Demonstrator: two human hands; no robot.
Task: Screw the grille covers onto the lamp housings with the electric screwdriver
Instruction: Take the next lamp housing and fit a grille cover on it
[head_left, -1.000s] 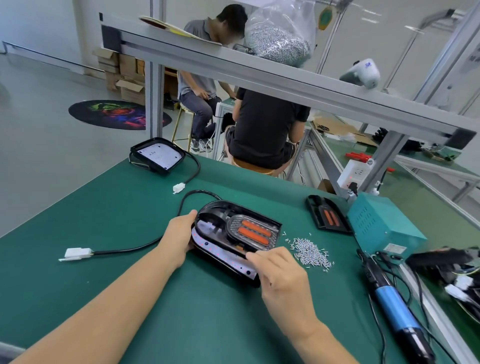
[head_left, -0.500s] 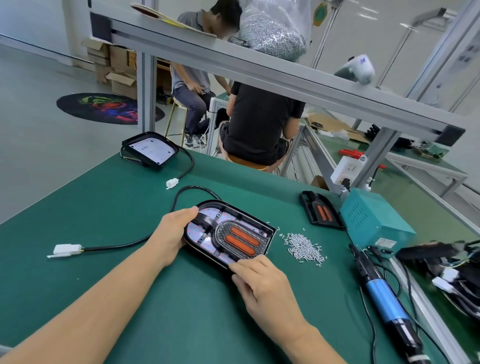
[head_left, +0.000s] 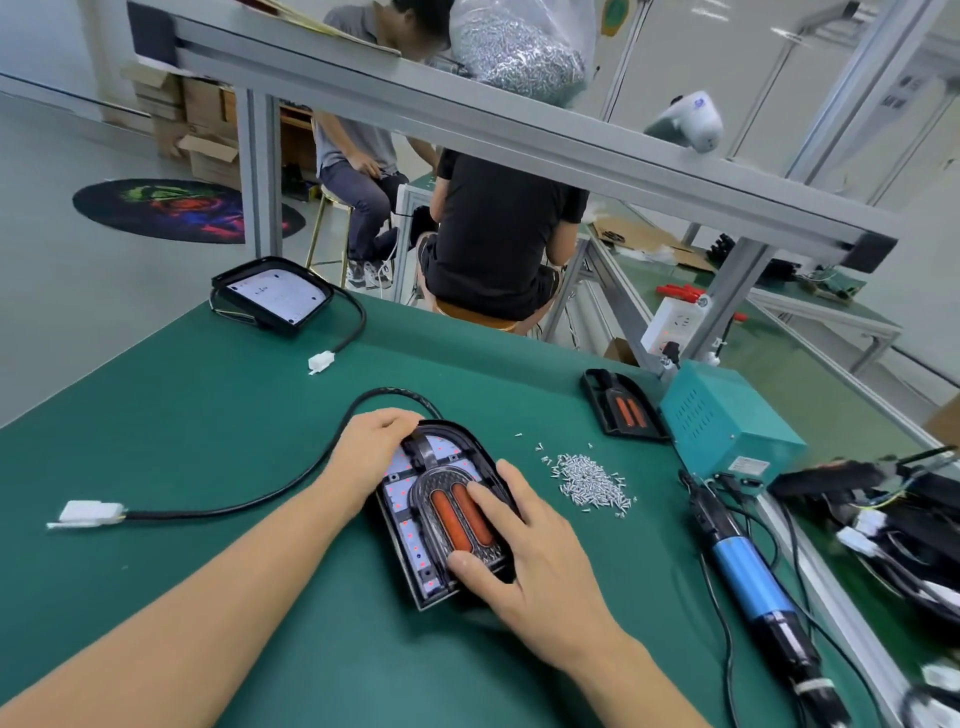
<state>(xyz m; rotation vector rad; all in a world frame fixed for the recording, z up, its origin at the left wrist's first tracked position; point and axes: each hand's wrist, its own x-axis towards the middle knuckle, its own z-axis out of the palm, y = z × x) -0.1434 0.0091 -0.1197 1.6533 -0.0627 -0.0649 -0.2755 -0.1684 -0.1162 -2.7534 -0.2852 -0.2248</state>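
A black lamp housing (head_left: 408, 525) lies flat on the green table, rounded end away from me. In it sits the grille cover (head_left: 448, 512) with two orange lenses. My left hand (head_left: 371, 452) grips the housing's far rounded end, fingers curled over the rim. Resting on the cover, my right hand (head_left: 535, 561) has its index finger straight along the right lens and its thumb pressing the near end. The blue electric screwdriver (head_left: 748, 577) lies untouched on the table to the right. A pile of small screws (head_left: 589, 478) sits just right of the housing.
A second grille cover (head_left: 623, 413) lies beside the teal power box (head_left: 727, 421). Another lamp housing (head_left: 275, 296) sits at the far left corner. The held housing's black cable (head_left: 234, 512) runs left to a white plug (head_left: 85, 513). Tangled wires (head_left: 909, 519) crowd the right edge. Two people sit beyond the table.
The housing has been turned from lying tilted and crosswise to flat and lengthwise. My right hand moved from its near edge onto the grille cover.
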